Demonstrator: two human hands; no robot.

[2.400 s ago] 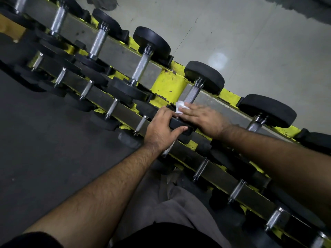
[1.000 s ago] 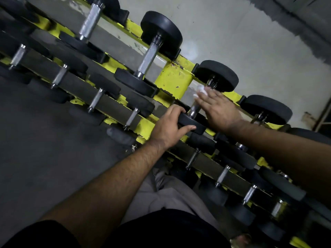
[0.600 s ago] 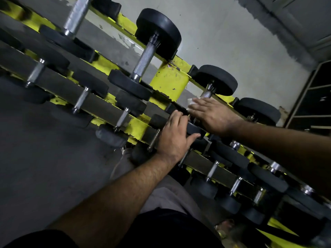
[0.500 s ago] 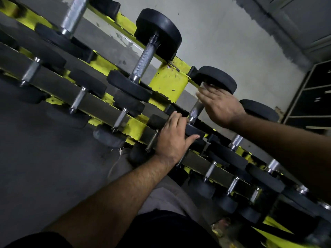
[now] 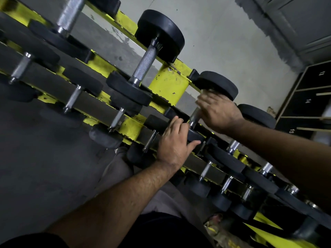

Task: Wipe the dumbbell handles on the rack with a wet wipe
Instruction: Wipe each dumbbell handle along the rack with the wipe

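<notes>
Dumbbell (image 5: 211, 102) being wiped sits mid-frame, slightly right, on the top tier of the yellow rack (image 5: 170, 85), its far black head toward the wall and near head toward the person. Right hand (image 5: 219, 110) is blurred, fingers curled over the upper part of the steel handle (image 5: 194, 116); a pale scrap at the fingertips is probably the wet wipe (image 5: 206, 91), though the blur makes that unsure. Left hand (image 5: 174, 142) lies on the near head, fingers over the top and thumb along its edge, likely steadying the weight so it doesn't roll while the handle gets rubbed. Hands are apart, one per end.

Around: bigger dumbbell (image 5: 145, 63) in upper centre has a bare knurled handle, more lie on lower tiers at left and lower right. Dark lockers (image 5: 308, 97) at right edge. Tight spacing between heads and the yellow upright beside the handle limit wrist room for full wraps.
</notes>
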